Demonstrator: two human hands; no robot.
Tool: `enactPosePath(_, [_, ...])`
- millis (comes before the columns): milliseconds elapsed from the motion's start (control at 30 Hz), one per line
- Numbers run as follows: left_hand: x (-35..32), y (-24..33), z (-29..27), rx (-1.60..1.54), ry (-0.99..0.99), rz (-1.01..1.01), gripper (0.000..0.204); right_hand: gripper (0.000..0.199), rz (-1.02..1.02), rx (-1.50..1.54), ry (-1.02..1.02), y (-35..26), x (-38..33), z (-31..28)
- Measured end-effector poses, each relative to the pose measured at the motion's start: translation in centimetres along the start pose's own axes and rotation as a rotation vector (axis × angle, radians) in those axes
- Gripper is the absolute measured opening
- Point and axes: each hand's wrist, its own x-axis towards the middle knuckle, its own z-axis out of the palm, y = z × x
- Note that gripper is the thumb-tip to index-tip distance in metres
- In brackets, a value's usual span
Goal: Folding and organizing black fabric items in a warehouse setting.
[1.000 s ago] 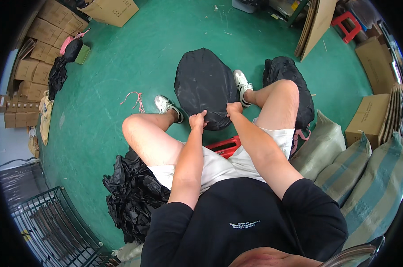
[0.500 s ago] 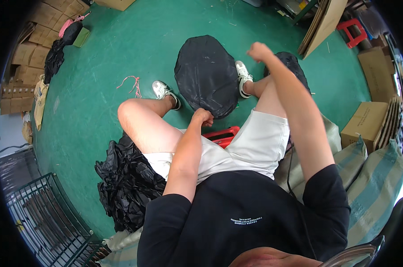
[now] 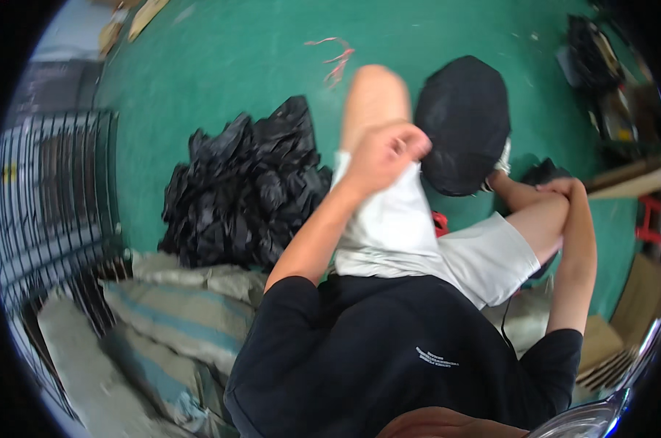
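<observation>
My left hand [image 3: 389, 152] is over my left thigh, blurred by motion, its fingers partly curled; I see nothing in it, but the grip does not show clearly. A full, oval black bag [image 3: 465, 120] stands on the floor between my legs, just right of that hand and apart from it. My right hand [image 3: 560, 187] rests on my right knee, fingers laid over it and holding nothing. Left of my left leg lies a crumpled heap of black plastic bags [image 3: 246, 190].
Striped woven sacks [image 3: 177, 314] lie at my lower left beside a dark metal rack [image 3: 53, 197]. A pink string [image 3: 337, 58] lies on the green floor [image 3: 235, 44]. Another black bag [image 3: 546, 171] is beyond my right knee. A red stool [image 3: 648, 219] and cardboard [image 3: 637, 299] stand at right.
My view has swung left, bringing the heap and sacks further in. My left hand has left the oval bag's near edge and lifted over my thigh; my right hand has come down onto my knee.
</observation>
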Motion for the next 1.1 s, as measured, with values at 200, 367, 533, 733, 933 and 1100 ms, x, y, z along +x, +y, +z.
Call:
enactPosePath(200, [-9.6, -16.1, -16.0, 0.266, 0.72, -0.426, 0.02, 0.05, 0.053, 0.158, -0.022, 2.2, -4.1, 1.7])
enactPosePath(367, [-22.6, -33.2, -17.9, 0.447, 0.597, -0.95, 0.02, 0.049, 0.124, 0.382, 0.044, 3.0, -6.2, -1.8])
enactPosePath(533, [-32.8, -43.6, -13.7, 0.283, 0.435, -1.215, 0.029, 0.042, 0.037, 0.567, -0.032, 4.1, -6.8, -2.5])
enactPosePath(733, [-32.7, -44.2, -6.7, 0.015, 0.584, -1.301, 0.025, 0.042, 0.033, 0.543, 0.055, 5.2, -5.0, 3.9])
enactPosePath(933, [-25.8, -42.6, -5.7, -0.422, 1.01, -1.302, 0.027, 0.042, 0.005, 0.536, 0.14, -2.8, -2.7, 13.5])
enactPosePath(1100, [-24.8, -43.4, -7.0, -0.579, 1.255, -1.4, 0.026, 0.041, -0.044, 0.542, 0.19, -3.2, -2.0, 15.2])
